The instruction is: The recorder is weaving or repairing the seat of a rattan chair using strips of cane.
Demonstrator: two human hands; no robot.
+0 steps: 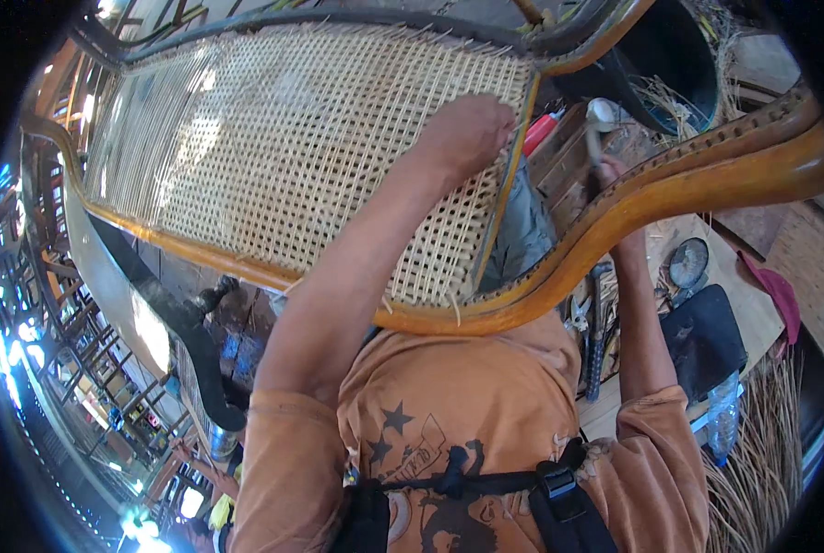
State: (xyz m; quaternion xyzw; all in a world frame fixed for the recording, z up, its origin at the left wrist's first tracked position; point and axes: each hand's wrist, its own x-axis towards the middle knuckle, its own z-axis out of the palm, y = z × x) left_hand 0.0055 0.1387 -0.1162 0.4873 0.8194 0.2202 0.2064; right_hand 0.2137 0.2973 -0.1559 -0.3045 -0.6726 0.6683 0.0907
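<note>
Woven cane panel, stretching wide before you in the head view, set in a curved, glossy wooden frame and reaching back toward your chest! The weave shows open holes on your right, while long strands run close together at the far left. And there's your left hand, down on the cane by its right edge, fingers clenched; whether they pinch a strand, you can't tell from here. Over to your right hand, beyond the frame's sweeping rail and partly hidden by it: fingers wrapped around a tool with a pale, rounded head. A red object lies between the two hands, with a dark bucket just beyond. Nearer your right forearm sit a round tin and a flat black object, a clear bottle just below.
</note>
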